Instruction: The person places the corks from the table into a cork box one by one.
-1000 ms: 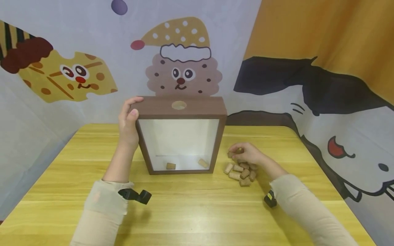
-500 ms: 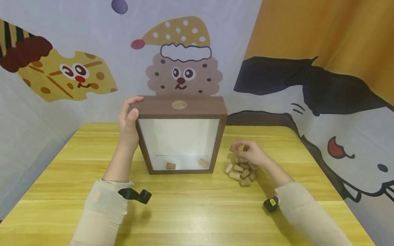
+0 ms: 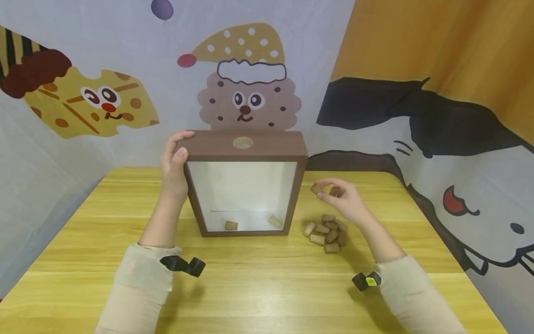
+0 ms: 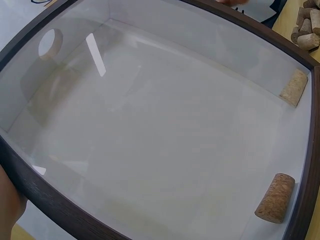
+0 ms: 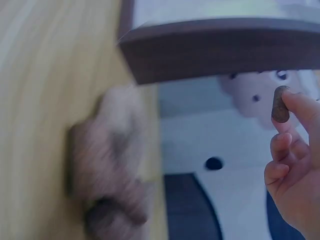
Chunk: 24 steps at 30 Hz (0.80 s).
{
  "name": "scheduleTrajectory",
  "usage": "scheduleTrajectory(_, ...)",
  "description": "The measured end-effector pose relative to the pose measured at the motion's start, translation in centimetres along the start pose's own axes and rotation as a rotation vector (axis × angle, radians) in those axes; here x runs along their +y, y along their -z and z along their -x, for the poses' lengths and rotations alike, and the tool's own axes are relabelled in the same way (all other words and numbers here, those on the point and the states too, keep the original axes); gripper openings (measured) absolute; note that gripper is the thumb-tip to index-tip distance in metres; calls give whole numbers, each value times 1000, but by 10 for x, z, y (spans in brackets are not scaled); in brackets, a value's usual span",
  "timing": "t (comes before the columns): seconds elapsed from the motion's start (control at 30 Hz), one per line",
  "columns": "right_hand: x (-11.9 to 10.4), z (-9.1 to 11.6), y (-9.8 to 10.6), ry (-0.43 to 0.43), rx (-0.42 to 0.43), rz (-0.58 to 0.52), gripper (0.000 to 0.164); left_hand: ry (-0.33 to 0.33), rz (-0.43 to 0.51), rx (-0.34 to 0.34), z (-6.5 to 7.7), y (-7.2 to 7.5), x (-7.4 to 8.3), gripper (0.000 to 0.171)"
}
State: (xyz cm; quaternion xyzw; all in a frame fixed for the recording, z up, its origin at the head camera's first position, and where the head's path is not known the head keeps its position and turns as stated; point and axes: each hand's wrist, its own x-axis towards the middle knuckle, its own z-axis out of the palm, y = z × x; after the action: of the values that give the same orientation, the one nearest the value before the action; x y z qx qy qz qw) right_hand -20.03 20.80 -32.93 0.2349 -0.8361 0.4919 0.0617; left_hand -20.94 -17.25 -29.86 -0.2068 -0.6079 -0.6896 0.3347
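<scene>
A brown-framed shadow box (image 3: 248,147) with a clear front stands upright on the table, a round hole (image 3: 243,143) in its top. Two corks lie inside on its floor: one at the left (image 3: 231,225), one at the right (image 3: 274,221). My left hand (image 3: 173,169) grips the box's upper left corner, thumb on the front edge and fingers over the top. To the right of the box my right hand (image 3: 344,197) pinches a cork (image 5: 280,104) between thumb and fingertips, raised above the pile, other fingers curled. A pile of loose corks (image 3: 325,232) lies below it.
The wooden table (image 3: 250,287) runs back to a wall hanging (image 3: 333,41) printed with cartoon figures. A black wrist camera (image 3: 183,265) juts from the left sleeve, and another (image 3: 366,281) from the right sleeve.
My right hand has picked a cork from the pile and lifted it up and away, so the pile shows more fully. The left hand and the box stay put.
</scene>
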Motion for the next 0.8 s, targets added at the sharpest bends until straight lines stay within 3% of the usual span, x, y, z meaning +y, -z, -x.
scheduleTrajectory(0.33, -16, -5, 1, 259, 198, -218, 33, 4, 8, -2, 0, 0, 0, 49)
scheduleTrajectory(0.43, -29, -5, 2, 342, 246, -255, 32, 4, -3, -1, 0, 0, 0, 49)
scheduleTrajectory(0.6, -56, -6, 0, 438, 283, -319, 31, 15, 4, 3, 0, 0, 1, 48)
scheduleTrajectory(0.8, -85, -10, -11, 495, 296, -353, 31, 9, 4, 1, 0, 1, 0, 48)
